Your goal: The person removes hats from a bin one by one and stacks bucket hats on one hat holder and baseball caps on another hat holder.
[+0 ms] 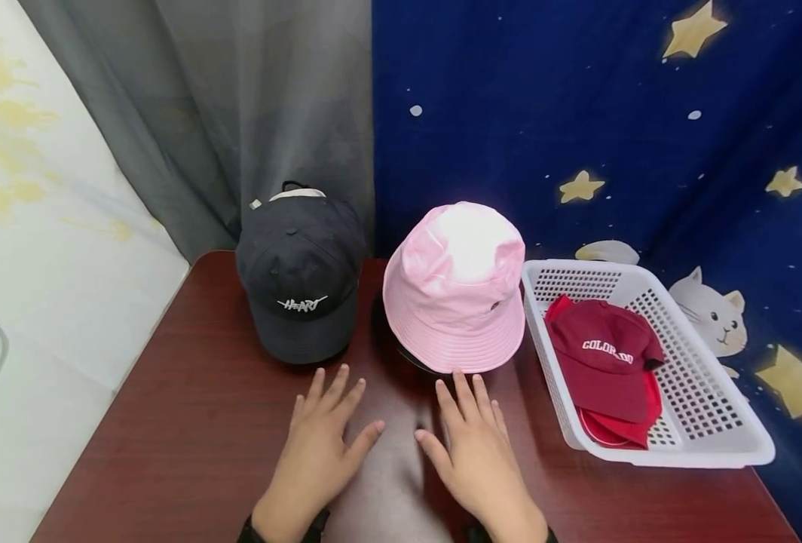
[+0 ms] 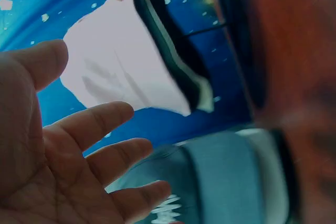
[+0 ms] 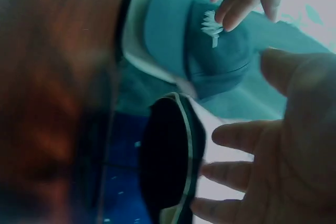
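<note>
A dark baseball cap (image 1: 299,256) with white lettering sits at the back left of the table, a white cap edge peeking out behind it. Beside it, a pink bucket hat (image 1: 451,294) rests over something dark that shows under its brim. My left hand (image 1: 322,445) is spread, palm down, in front of the dark cap's visor. My right hand (image 1: 472,449) has its fingers extended, fingertips right at the bucket hat's brim. Neither hand holds anything. Both wrist views show straight fingers, with the left palm (image 2: 63,171) and right palm (image 3: 283,150) facing the hats.
To the right stands a white perforated basket (image 1: 706,377), holding a maroon cap (image 1: 604,354) lettered COLORADO on top of bright red headwear (image 1: 628,434). A grey curtain (image 1: 306,98) and a blue starry curtain (image 1: 509,98) hang behind the brown table (image 1: 191,422).
</note>
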A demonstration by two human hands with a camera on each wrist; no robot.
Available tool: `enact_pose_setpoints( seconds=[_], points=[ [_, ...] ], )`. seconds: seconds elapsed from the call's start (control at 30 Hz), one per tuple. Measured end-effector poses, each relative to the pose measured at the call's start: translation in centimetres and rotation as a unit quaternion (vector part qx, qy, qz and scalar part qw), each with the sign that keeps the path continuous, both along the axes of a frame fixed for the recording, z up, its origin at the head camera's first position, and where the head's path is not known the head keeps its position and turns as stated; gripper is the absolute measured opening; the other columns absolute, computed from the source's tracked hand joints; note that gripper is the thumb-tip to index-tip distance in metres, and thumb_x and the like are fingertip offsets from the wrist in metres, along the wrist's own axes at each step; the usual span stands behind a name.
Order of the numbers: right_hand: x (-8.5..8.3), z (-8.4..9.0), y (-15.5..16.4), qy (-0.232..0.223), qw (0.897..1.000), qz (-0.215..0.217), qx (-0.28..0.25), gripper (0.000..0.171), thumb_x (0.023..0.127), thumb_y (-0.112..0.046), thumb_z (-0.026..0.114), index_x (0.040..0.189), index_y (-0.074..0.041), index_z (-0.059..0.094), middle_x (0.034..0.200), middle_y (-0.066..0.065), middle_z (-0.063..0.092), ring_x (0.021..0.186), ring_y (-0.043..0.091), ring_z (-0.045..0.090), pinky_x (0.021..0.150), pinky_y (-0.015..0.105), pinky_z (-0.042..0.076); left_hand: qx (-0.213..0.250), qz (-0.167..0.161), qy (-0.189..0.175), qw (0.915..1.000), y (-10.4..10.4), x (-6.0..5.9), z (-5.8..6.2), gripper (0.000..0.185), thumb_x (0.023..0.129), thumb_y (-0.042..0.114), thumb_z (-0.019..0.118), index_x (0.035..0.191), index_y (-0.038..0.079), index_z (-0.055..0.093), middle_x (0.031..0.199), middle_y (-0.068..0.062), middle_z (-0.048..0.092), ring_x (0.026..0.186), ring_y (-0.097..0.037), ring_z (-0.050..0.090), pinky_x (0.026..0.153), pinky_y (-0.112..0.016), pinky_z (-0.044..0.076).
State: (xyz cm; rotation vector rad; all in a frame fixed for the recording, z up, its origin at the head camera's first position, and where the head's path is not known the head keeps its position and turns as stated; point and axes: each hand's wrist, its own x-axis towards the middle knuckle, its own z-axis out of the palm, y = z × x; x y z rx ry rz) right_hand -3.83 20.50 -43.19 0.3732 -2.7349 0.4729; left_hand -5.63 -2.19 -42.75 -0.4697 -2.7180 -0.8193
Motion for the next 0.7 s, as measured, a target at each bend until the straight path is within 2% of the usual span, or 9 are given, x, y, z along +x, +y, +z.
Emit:
enact_pose_setpoints(
  seconds=[0.13, 0.27, 0.37, 0.53, 0.63, 0.7],
  points=[
    [1.1, -1.8, -0.5, -0.039, 0.999, -0.034, 0.003, 0.069, 0.091, -0.047, 0.068, 0.145, -0.007, 0.050, 0.157, 0.020, 0.031, 0.146, 0.041, 0.021, 0.108, 0.068, 0.025, -0.017, -0.002, -0.012, 0.9998, 1.1, 1.0, -1.9, 0.060, 0.091, 0.051, 0.067, 0.135, 0.011, 0.062, 0.149, -0.015, 0.045, 0.142, -0.044, 0.029, 0.100, -0.072, 0.033],
    [1.5, -3.0, -0.6, -0.037, 0.998, -0.049, 0.002, 0.073, 0.091, -0.047, 0.068, 0.148, -0.006, 0.045, 0.157, 0.023, 0.028, 0.146, 0.043, 0.016, 0.106, 0.072, 0.022, -0.030, -0.001, -0.005, 0.9995, 1.7, 1.6, -2.9, 0.057, 0.094, 0.047, 0.065, 0.137, 0.010, 0.061, 0.150, -0.016, 0.044, 0.142, -0.045, 0.027, 0.100, -0.071, 0.035],
    [1.4, -3.2, -0.6, -0.024, 0.998, -0.057, -0.004, 0.074, 0.090, -0.044, 0.070, 0.148, -0.006, 0.044, 0.157, 0.025, 0.027, 0.146, 0.045, 0.015, 0.105, 0.073, 0.022, -0.029, 0.000, 0.005, 0.9996, 2.0, 1.8, -3.1, 0.055, 0.095, 0.046, 0.063, 0.137, 0.010, 0.060, 0.151, -0.016, 0.042, 0.143, -0.046, 0.026, 0.100, -0.071, 0.034],
    [1.5, -3.1, -0.4, -0.044, 0.997, -0.058, -0.009, 0.071, 0.092, -0.045, 0.068, 0.147, -0.006, 0.046, 0.158, 0.025, 0.025, 0.147, 0.044, 0.013, 0.107, 0.072, 0.020, -0.013, -0.001, 0.012, 0.9998, 2.1, 2.1, -3.1, 0.055, 0.095, 0.046, 0.063, 0.136, 0.010, 0.061, 0.151, -0.016, 0.043, 0.143, -0.046, 0.026, 0.100, -0.072, 0.033],
    [1.7, -2.4, 0.1, -0.035, 0.998, -0.047, -0.012, 0.071, 0.091, -0.044, 0.070, 0.146, -0.005, 0.048, 0.157, 0.025, 0.026, 0.146, 0.044, 0.015, 0.107, 0.071, 0.023, 0.010, -0.010, 0.013, 0.9998, 2.3, 2.2, -2.8, 0.053, 0.095, 0.046, 0.063, 0.135, 0.010, 0.062, 0.151, -0.015, 0.043, 0.143, -0.044, 0.026, 0.099, -0.071, 0.035],
    [1.6, -1.5, 1.0, -0.012, 0.999, -0.035, -0.011, 0.071, 0.090, -0.042, 0.072, 0.145, -0.004, 0.048, 0.157, 0.025, 0.026, 0.145, 0.045, 0.018, 0.107, 0.070, 0.024, 0.034, -0.030, 0.021, 0.9988, 2.6, 2.3, -2.6, 0.053, 0.096, 0.044, 0.063, 0.135, 0.010, 0.062, 0.151, -0.014, 0.043, 0.143, -0.043, 0.027, 0.101, -0.069, 0.035]
  ],
)
